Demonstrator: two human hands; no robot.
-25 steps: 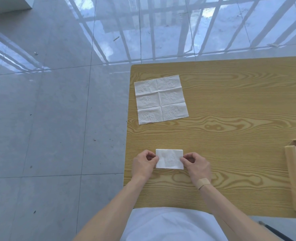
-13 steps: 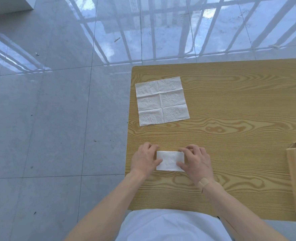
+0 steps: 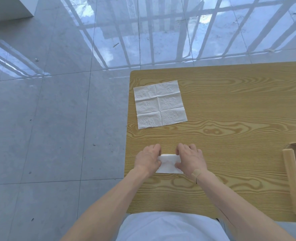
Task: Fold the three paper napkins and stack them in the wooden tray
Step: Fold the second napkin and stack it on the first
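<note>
Both hands are down on the folded napkin (image 3: 169, 164), closer together than a second ago, when they pinched its two short ends with most of the white paper showing between them. The left hand (image 3: 148, 158) now covers the napkin's left end with its fingers bent over the far edge; the right hand (image 3: 191, 158) covers the right end, thumb on the near right corner, fingers curled over the far edge. Whether they press flat or pinch the paper cannot be told, since the fingertips are hidden behind the knuckles. Only a narrow strip of napkin shows between the hands, narrower than half a second ago. A tan plaster (image 3: 196, 173) sits on the right wrist.

The napkin lies near the table's (image 3: 230, 105) left edge, some way in from its near edge. Farther off, also along the left edge, the unfolded napkin (image 3: 159, 104) lies flat and creased, in the same place as before, well apart from the hands. Bare wood runs between them and stretches to the right as far as the wooden tray (image 3: 294, 180), which is cut by the right border of the view; its left wall and a bit of the far one show. Beyond the table's left and far edges lies glossy grey tiled floor (image 3: 48, 127).
</note>
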